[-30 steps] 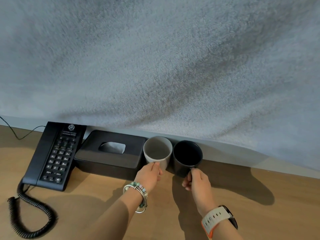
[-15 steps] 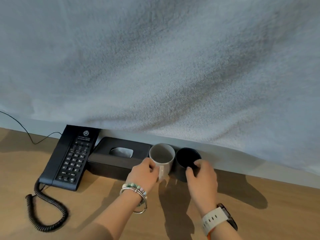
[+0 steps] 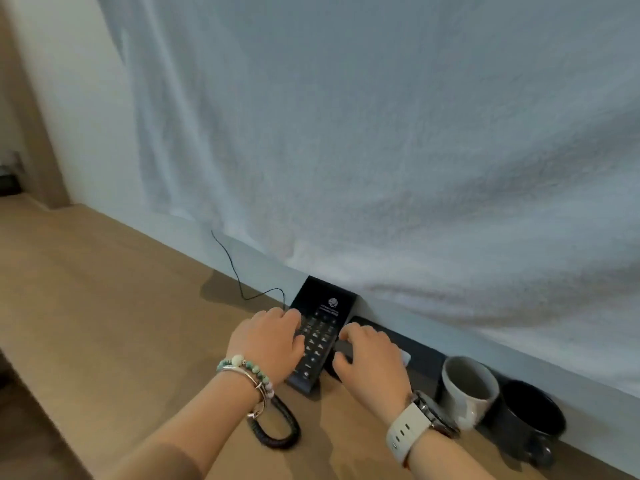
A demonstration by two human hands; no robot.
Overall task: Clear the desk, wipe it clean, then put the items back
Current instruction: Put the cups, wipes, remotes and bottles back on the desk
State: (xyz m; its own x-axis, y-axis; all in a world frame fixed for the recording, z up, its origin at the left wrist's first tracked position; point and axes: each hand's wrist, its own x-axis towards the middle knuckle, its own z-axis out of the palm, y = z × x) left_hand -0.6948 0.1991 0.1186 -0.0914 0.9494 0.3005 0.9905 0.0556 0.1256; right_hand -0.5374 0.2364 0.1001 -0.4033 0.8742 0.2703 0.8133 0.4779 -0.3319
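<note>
The left hand (image 3: pixel 266 341) is laid over the left edge of the telephone (image 3: pixel 323 323), its fingers curled onto the keypad; the right hand (image 3: pixel 370 358) is set against the telephone's right edge, fingers and thumb curled round that side; the set is thus held between the two hands. The telephone, black and sloped, is seen on the desk (image 3: pixel 104 306) with its back end against the wall; its lower front corner is visible between the wrists. A coiled cord (image 3: pixel 277 431) is looped on the desk below the left wrist; a thin cable (image 3: pixel 239 271) is seen running up the wall from behind the set.

Just to the right, a black tissue box (image 3: pixel 424 351) is placed along the wall, largely hidden by the right hand; a pale patch is seen at its top opening, but what it is cannot be told. Beside the box a pale mug (image 3: pixel 467 386) is stood upright; only its bare inner wall is shown. A black mug (image 3: pixel 533 414) is stood touching or just beside it, handle towards the viewer; its inside is too dark for any contents to be told.

Beaded bracelets (image 3: pixel 249 372) are worn on the left wrist, a watch (image 3: pixel 415 424) with a pale strap on the right. A white cloth (image 3: pixel 381 133) is hung over the wall above.
</note>
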